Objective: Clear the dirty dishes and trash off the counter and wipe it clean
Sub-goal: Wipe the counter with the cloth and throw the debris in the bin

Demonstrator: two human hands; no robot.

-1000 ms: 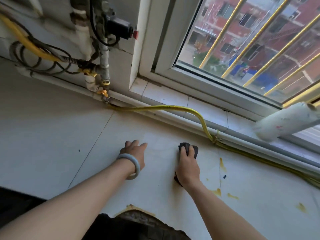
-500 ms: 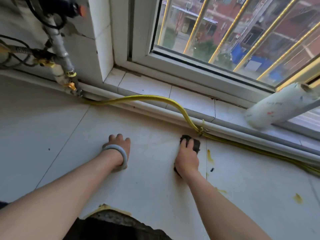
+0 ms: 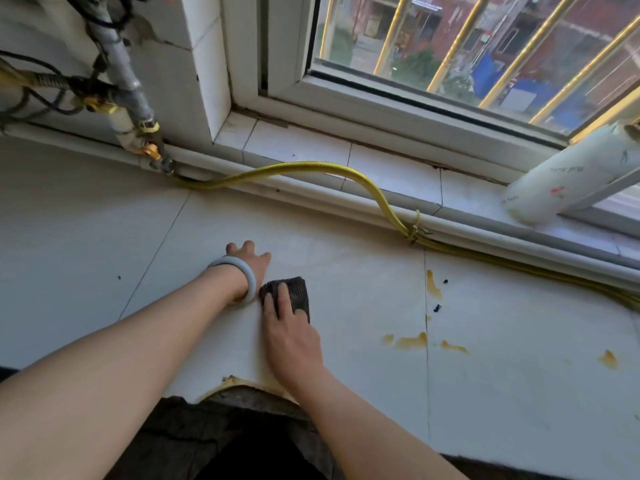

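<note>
Cloth pressed to the counter, mid-frame

The right hand (image 3: 291, 336) presses flat on a dark cloth (image 3: 294, 292); the left hand (image 3: 247, 261) rests splayed on the white counter (image 3: 104, 254).

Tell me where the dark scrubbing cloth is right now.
The dark scrubbing cloth lies on the white counter near the middle of the head view, pressed under the right hand, just right of the left hand's wrist.

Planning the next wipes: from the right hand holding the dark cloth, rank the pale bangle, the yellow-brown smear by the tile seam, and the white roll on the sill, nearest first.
1. Pale bangle, just left of the right hand.
2. Yellow-brown smear, to its right on the counter.
3. White roll, far right, up on the sill.
</note>
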